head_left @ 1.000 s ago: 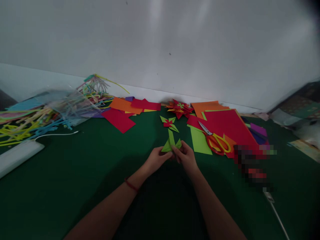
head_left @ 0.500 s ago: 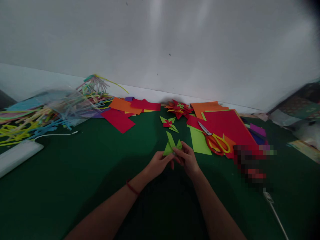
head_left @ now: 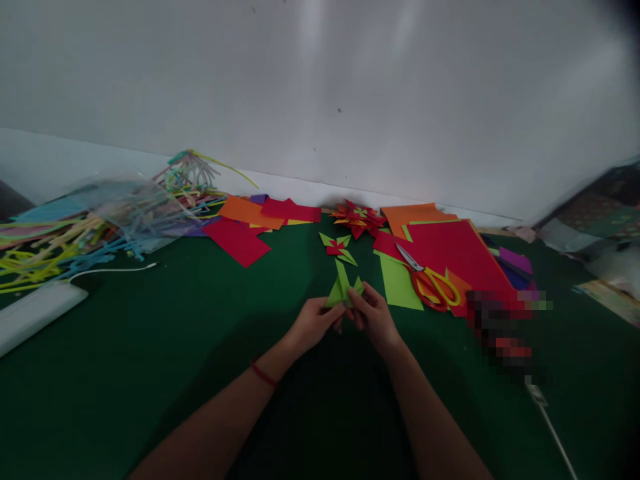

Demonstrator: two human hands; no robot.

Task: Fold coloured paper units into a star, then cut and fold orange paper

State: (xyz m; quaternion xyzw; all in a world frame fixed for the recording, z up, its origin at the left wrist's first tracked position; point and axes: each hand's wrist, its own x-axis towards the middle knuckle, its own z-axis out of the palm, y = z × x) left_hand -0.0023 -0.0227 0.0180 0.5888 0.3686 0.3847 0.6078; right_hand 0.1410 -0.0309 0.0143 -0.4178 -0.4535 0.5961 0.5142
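Observation:
A folded piece of light green paper (head_left: 340, 283) is held between both hands, with a narrow flap pointing up and a small pointed fold at its right. My left hand (head_left: 316, 320) pinches its lower left part between thumb and fingers. From the right side, my right hand (head_left: 373, 317) grips it, thumb pressed on the front near the middle. Some fingers of both hands are hidden behind the paper. Just beyond lies a green and red folded paper star (head_left: 337, 248). Farther back sits a layered red, orange and green paper flower (head_left: 359, 217).
Scissors (head_left: 433, 283) with orange and yellow handles lie on red paper sheets (head_left: 450, 250) at the right. Orange paper (head_left: 253, 212) and red paper (head_left: 240, 241) lie back left. Coloured pipe cleaners (head_left: 90, 233) and a white device (head_left: 40, 310) with a cable are at far left. A blurred patch covers something right.
The hands and the green paper have shifted very slightly. The paper's upright flap leans a little less to the left, and my right thumb has moved slightly up.

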